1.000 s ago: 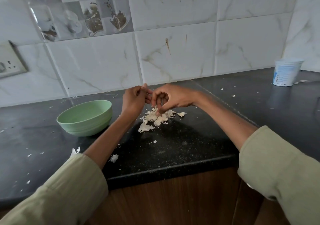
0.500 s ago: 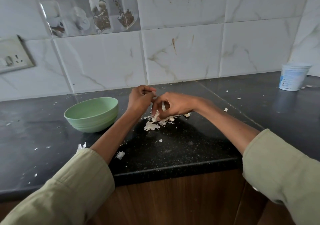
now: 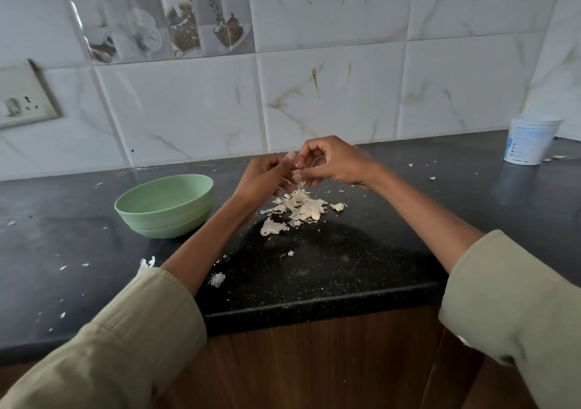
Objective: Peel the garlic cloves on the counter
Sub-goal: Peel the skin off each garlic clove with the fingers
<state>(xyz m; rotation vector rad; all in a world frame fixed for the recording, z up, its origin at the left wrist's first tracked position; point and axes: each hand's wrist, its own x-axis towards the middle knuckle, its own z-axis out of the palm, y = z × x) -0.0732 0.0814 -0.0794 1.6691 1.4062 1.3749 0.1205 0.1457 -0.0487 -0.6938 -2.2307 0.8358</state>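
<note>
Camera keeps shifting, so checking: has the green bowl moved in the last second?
No. The green bowl sits in the same spot left of the peel pile, with the same gap between them; only the camera shifted.

White tub: pale blue printed panel with a column of small marks down its left side; the print is too blurred to read
Wall socket plate: a switch and pin holes, no lettering legible
Picture tile: printed cups and coffee beans, no words or numbers visible
Green bowl: plain surface, no label or mark
Marble-pattern tiles: veining and stains only, no signs
Readable text overall: none in this view
</note>
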